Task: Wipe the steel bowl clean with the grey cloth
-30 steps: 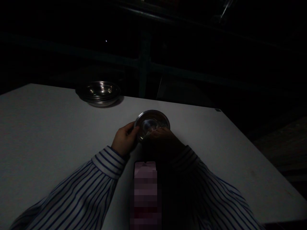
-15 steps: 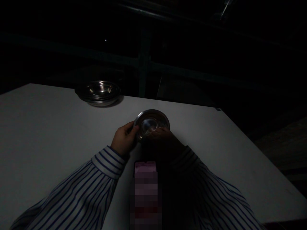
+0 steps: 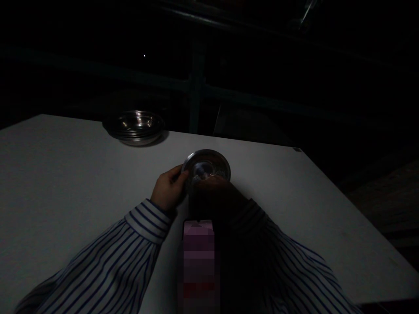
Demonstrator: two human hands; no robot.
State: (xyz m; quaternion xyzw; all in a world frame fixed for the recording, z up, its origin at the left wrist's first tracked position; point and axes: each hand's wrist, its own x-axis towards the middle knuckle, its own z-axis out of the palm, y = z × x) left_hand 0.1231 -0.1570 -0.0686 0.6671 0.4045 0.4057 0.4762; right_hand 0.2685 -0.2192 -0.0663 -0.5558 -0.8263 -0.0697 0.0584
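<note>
A small shiny metal bowl point(image 3: 204, 168) is tilted up in front of me over the table. My left hand point(image 3: 168, 188) pinches its left rim, thumb on the inside edge and fingers behind. Deep in shadow, my right hand point(image 3: 218, 189) reaches over the near right part of the bowl, with its fingers curled down inside. Something pale and crumpled shows faintly at those fingertips, too dark to name. The bowl's near rim is hidden behind the right hand.
Toward the far left edge of the white table point(image 3: 81, 174) stands a stack of metal bowls point(image 3: 135, 128). A phone-like object with a pink, pixelated face point(image 3: 198, 244) is close to me, below the hands. Beyond the table it is nearly black, with a dim frame point(image 3: 195, 96).
My right hand has shifted slightly left and down within the bowl, its fingers now covering more of the near side. The bowl has moved marginally left. My left hand keeps its hold.
</note>
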